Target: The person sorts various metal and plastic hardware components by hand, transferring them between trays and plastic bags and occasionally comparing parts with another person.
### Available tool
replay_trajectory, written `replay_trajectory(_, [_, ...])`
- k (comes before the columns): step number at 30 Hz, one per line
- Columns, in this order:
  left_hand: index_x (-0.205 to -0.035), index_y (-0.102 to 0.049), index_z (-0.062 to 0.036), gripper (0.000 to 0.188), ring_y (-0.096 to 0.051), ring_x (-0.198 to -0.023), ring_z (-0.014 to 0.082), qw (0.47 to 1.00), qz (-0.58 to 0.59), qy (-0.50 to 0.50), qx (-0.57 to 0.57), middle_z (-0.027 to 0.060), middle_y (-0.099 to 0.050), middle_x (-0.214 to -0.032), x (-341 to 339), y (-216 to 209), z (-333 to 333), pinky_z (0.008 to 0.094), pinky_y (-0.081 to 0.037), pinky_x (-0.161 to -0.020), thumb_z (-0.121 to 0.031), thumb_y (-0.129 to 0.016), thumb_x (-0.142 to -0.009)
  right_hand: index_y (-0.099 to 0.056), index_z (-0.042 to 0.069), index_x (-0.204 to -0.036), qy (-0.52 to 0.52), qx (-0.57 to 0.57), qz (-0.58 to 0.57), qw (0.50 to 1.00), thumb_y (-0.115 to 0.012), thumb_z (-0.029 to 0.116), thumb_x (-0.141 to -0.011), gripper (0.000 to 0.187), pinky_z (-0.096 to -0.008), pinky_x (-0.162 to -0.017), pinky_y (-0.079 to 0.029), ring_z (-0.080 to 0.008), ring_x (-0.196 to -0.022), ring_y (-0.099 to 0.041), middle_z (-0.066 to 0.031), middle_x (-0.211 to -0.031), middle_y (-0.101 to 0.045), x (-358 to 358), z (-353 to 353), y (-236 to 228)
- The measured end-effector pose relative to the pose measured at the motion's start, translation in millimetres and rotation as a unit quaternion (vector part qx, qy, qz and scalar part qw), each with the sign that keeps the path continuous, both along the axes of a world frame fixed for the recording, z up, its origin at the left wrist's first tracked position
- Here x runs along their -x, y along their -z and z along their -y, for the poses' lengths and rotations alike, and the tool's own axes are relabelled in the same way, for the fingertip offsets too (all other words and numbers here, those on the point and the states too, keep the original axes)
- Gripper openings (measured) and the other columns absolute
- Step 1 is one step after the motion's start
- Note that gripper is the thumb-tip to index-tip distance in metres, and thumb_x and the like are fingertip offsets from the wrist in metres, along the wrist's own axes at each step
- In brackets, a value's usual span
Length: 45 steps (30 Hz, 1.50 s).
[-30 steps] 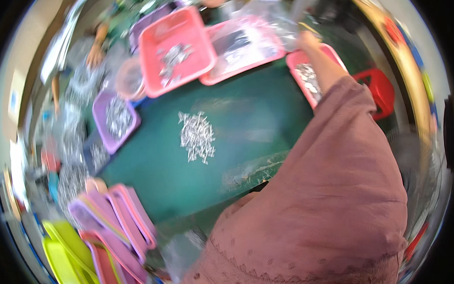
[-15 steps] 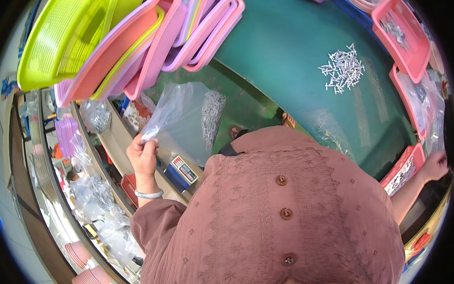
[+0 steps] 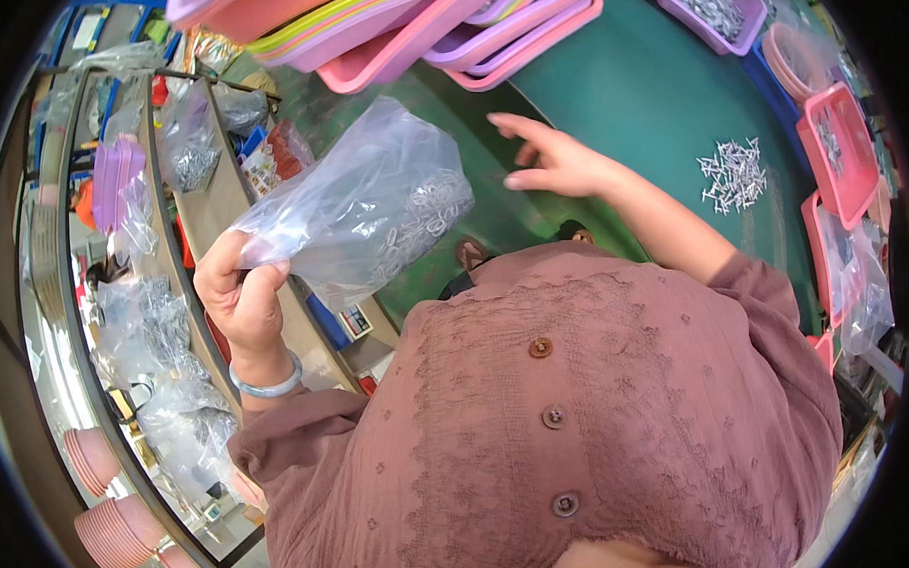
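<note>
My left hand [image 3: 243, 296] is closed on one end of a clear plastic bag [image 3: 346, 188]. The bag is held up tilted, and small silvery metal pieces [image 3: 417, 220] bunch at its far end. Their exact kind is hard to make out through the film. My right hand [image 3: 560, 162] reaches out to the right of the bag, its fingers apart and holding nothing. It hovers by the edge of a green table [image 3: 659, 107], a short way from the bag. On that table lies a loose pile of small silvery screw-like pieces [image 3: 733, 176].
Pink and purple plastic baskets [image 3: 406, 35] are stacked at the table's far left. Along the right side stand a purple basket of metal parts [image 3: 715, 9] and a pink basket [image 3: 840, 155]. Shelves [image 3: 202, 233] with bagged parts and stacked pink containers [image 3: 118, 536] fill the left.
My right hand has come from the far right, beside the pink baskets, to near the bag. My left hand still grips the bag, now tipped more sideways. The view has shifted.
</note>
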<state>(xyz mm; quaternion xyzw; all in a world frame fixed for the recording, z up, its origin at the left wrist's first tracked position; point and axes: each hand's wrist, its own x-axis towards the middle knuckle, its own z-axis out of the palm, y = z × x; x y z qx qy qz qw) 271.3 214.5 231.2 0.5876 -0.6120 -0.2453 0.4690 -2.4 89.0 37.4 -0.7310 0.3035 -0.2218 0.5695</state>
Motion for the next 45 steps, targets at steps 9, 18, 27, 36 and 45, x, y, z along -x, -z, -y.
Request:
replay_trajectory(9, [-0.061,-0.053,0.0022,0.005,-0.043,-0.053,0.0079,0.997,-0.012,-0.048,0.058,0.0023,-0.05,-0.058,-59,0,-59,0.0225,-0.032,-0.047,0.002,-0.051,-0.057,-0.057,0.001,-0.097,-0.203,-0.139,-0.001,0.969,-0.066,0.013,-0.071,0.03,-0.0268,-0.067,-0.042,-0.0117,-0.073,-0.052,-0.0032,-0.079,-0.057,-156,4,-27])
replay_trajectory(18, [-0.07,-0.055,0.0013,0.011,-0.047,-0.055,0.0102,0.947,-0.17,-0.232,0.139,0.005,-0.054,-0.067,-137,47,-135,0.0208,-0.036,-0.051,0.002,-0.044,-0.068,-0.052,0.005,-0.078,-0.167,0.001,0.23,0.959,-0.049,0.006,-0.08,0.004,-0.0178,-0.054,-0.034,-0.0027,-0.061,-0.043,0.0047,-0.069,-0.049,-196,-35,-131])
replay_trajectory(27, [-0.084,-0.052,0.0002,0.008,-0.051,-0.088,0.0199,0.966,-0.175,-0.175,0.079,0.0124,-0.055,-0.094,-132,37,-113,0.0322,-0.039,-0.084,-0.004,-0.047,-0.079,-0.051,0.003,-0.078,-0.066,-0.11,0.347,0.929,-0.049,0.013,-0.085,0.012,-0.0217,-0.061,-0.038,-0.0036,-0.067,-0.043,0.0054,-0.07,-0.049,-158,-30,-155])
replay_trajectory(36, [-0.077,-0.05,-0.0031,0.005,-0.038,-0.049,0.0038,0.979,-0.173,0.069,-0.077,0.0005,-0.05,-0.064,-16,40,20,0.0166,-0.03,-0.044,-0.005,-0.05,-0.082,-0.055,0.004,-0.079,0.266,-0.079,0.438,0.855,-0.052,0.011,-0.084,0.009,-0.0191,-0.059,-0.039,-0.0031,-0.064,-0.047,0.0044,-0.07,-0.053,-11,-5,-118])
replay_trajectory(45, [-0.085,-0.049,-0.0033,0.003,-0.051,-0.058,0.01,0.924,-0.287,0.219,-0.123,0.0047,-0.055,-0.074,187,50,166,0.02,-0.04,-0.05,-0.006,-0.049,-0.083,-0.053,0.004,-0.075,0.519,0.042,0.397,0.755,-0.052,0.007,-0.082,0.008,-0.0221,-0.055,-0.04,-0.007,-0.059,-0.049,0.0004,-0.067,-0.054,141,60,-91])
